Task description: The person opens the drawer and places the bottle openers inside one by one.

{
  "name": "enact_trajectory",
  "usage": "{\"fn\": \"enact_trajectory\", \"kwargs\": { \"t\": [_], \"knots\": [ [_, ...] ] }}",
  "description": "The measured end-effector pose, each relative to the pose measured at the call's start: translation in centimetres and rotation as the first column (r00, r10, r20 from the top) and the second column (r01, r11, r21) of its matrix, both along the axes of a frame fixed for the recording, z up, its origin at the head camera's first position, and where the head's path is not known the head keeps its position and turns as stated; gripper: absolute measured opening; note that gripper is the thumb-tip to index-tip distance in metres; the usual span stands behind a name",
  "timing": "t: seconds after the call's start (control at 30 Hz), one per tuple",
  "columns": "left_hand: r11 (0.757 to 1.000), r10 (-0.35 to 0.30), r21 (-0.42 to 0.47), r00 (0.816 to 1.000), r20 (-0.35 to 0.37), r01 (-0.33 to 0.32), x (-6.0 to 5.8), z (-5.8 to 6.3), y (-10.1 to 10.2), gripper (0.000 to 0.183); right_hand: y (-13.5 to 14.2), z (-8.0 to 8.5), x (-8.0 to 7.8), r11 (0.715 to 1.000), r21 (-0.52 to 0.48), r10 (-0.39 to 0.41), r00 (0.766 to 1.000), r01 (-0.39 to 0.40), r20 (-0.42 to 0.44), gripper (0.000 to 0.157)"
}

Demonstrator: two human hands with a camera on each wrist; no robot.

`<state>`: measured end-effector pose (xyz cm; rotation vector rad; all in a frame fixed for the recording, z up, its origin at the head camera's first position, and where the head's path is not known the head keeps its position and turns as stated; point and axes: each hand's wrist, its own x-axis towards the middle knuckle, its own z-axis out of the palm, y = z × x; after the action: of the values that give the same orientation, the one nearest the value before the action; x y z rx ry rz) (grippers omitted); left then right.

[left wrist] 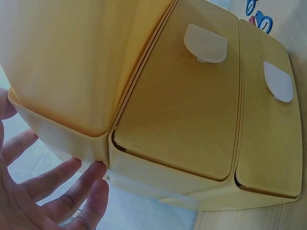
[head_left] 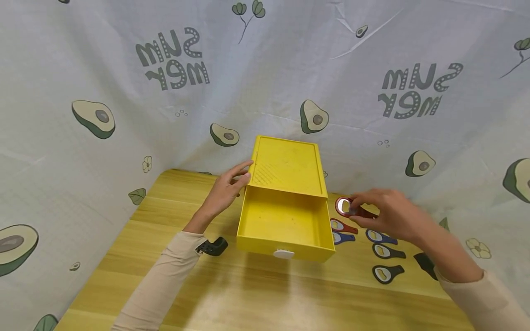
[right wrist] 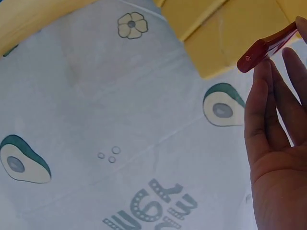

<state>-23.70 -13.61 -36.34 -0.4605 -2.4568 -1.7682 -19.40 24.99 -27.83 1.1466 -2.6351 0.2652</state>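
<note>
A yellow drawer cabinet [head_left: 287, 165] stands on the table with its top drawer [head_left: 265, 245] pulled out. My left hand [head_left: 225, 193] touches the cabinet's upper left edge; in the left wrist view its spread fingers [left wrist: 91, 177] lie along the casing. To the right of the drawer, my right hand [head_left: 391, 216] pinches a red bottle opener [head_left: 343, 207] between thumb and fingers, above the table. The same red bottle opener [right wrist: 261, 50] shows from its handle end in the right wrist view.
More bottle openers lie right of the cabinet: a red one [head_left: 343, 226], blue ones [head_left: 381, 237] and black ones [head_left: 387, 273]. Two lower drawers with white handles [left wrist: 205, 43] are closed. A printed curtain [head_left: 265, 82] hangs behind the wooden table [head_left: 256, 299].
</note>
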Motion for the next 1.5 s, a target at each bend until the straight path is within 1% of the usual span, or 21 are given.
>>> {"fn": "enact_trajectory", "kwargs": {
  "t": [0.2,0.37,0.53,0.77,1.0,1.1,1.37,1.5],
  "knots": [
    [1.0,-0.004,0.004,1.0,0.003,0.004,0.1,0.1,-0.1,0.048,-1.6,1.3,-0.2,0.999,0.011,0.051,0.999,-0.051,0.002,0.027],
    [1.0,-0.009,-0.007,1.0,0.002,0.009,0.0,0.0,-0.1,0.047,-3.8,2.3,-0.4,0.997,0.054,0.053,0.997,-0.055,0.05,0.023],
    [1.0,-0.009,-0.006,1.0,-0.005,0.009,-0.1,-0.1,0.0,0.047,-6.2,2.7,-0.7,0.994,0.085,0.059,0.994,-0.067,0.094,0.021],
    [1.0,-0.015,-0.007,1.0,0.002,0.015,-0.1,0.0,0.0,0.047,-8.7,2.7,-1.1,0.991,0.093,0.087,0.986,-0.1,0.141,0.018],
    [1.0,-0.014,-0.016,1.0,0.004,0.014,-0.1,0.1,-0.2,0.047,-10.7,2.5,-1.6,0.982,0.125,0.124,0.984,-0.14,0.127,0.013],
    [1.0,-0.005,-0.017,1.0,0.006,0.005,0.0,0.1,-0.2,0.047,-11.7,2.3,-1.6,0.976,0.143,0.146,0.982,-0.163,0.124,0.013],
    [1.0,0.0,-0.023,1.0,0.018,0.001,0.0,0.3,0.0,0.046,-14.1,1.3,-1.4,0.949,0.152,0.256,0.958,-0.275,0.13,0.017],
    [1.0,0.005,-0.028,1.0,0.023,-0.004,0.0,0.2,-0.1,0.047,-15.3,0.7,-1.5,0.94,0.168,0.278,0.952,-0.298,0.13,0.017]
  ]
}}
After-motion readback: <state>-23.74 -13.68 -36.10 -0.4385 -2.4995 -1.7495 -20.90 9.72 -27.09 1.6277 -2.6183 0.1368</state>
